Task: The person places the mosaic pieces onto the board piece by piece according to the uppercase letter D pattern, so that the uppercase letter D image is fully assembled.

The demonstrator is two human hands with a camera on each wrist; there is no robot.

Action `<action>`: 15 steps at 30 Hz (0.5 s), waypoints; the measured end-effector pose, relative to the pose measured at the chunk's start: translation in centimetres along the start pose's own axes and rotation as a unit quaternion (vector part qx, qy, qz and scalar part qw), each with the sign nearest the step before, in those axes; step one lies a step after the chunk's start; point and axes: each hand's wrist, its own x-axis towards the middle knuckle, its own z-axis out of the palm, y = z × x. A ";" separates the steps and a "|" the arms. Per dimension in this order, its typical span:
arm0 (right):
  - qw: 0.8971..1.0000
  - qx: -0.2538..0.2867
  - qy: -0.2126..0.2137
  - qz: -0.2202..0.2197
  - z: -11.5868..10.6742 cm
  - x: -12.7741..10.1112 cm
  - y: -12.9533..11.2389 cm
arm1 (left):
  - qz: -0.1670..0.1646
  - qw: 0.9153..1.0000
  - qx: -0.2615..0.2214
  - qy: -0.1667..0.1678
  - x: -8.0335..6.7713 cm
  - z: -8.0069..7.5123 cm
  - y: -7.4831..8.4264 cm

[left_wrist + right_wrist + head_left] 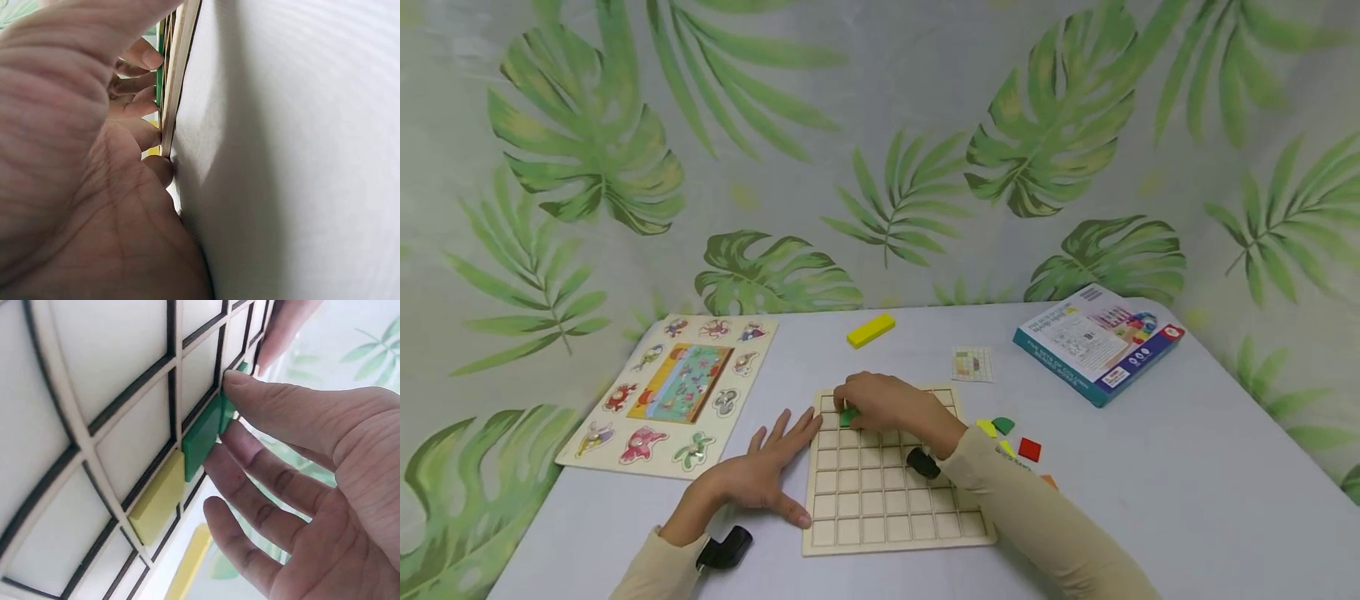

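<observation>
A wooden grid board (860, 505) lies flat before me. My right hand (891, 408) reaches over its upper left part and pinches a green tile (848, 417) between thumb and fingers. In the right wrist view, two green pieces (202, 439) stand in line close to the fingertips, with a yellow tile (159, 499) beside them on the grid. The right hand hides some upper squares in the head view. My left hand (763, 475) is spread along the board's left side, fingertips and thumb at the edge.
Several loose tiles, among them a red one (1030, 450), lie right of the board. Behind it are a yellow block (871, 331) and a small pattern card (973, 365). An animal puzzle board (597, 408) lies left, a game box (1097, 342) back right.
</observation>
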 end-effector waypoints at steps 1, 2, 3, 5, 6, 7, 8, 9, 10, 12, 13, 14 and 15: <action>1.000 0.005 -0.002 0.003 0.0 0.0 0.0 | 0.000 1.000 -0.001 0.000 -0.1 0.0 0.0; 1.000 0.009 -0.004 0.005 0.0 0.0 -0.1 | 0.000 1.000 -0.002 0.000 -0.1 0.0 0.0; 1.000 0.011 -0.005 0.007 -0.1 0.0 -0.2 | 0.001 1.000 -0.002 0.000 -0.1 0.0 0.0; 1.000 0.011 -0.004 0.010 -0.2 0.0 -0.2 | 0.003 1.000 -0.003 0.001 -0.1 0.0 0.1; 1.000 0.011 -0.004 0.012 -0.2 0.0 -0.2 | 0.004 1.000 -0.003 0.001 -0.1 0.0 0.1; 1.000 0.011 -0.004 0.014 -0.2 0.0 -0.3 | 0.004 1.000 -0.002 0.002 -0.1 0.0 0.1; 1.000 0.011 -0.003 0.015 -0.2 0.1 -0.3 | 0.004 1.000 -0.002 0.002 -0.1 0.0 0.1; 1.000 0.010 -0.002 0.015 -0.2 0.1 -0.3 | 0.005 1.000 -0.001 0.003 -0.1 0.1 0.1; 1.000 0.009 -0.002 0.016 -0.2 0.2 -0.3 | 0.006 1.000 0.000 0.003 -0.2 0.1 0.1; 1.000 0.003 0.000 0.017 -0.1 0.3 -0.3 | 0.009 1.000 -0.001 0.004 -0.2 0.1 0.2; 1.000 -0.001 0.001 0.018 -0.1 0.3 -0.3 | 0.011 1.000 0.001 0.005 -0.2 0.1 0.1; 1.000 -0.005 0.002 0.019 0.0 0.3 -0.3 | 0.012 1.000 0.003 0.006 -0.1 0.2 0.1; 1.000 -0.009 0.002 0.019 0.0 0.3 -0.3 | 0.012 1.000 0.004 0.006 -0.1 0.2 0.1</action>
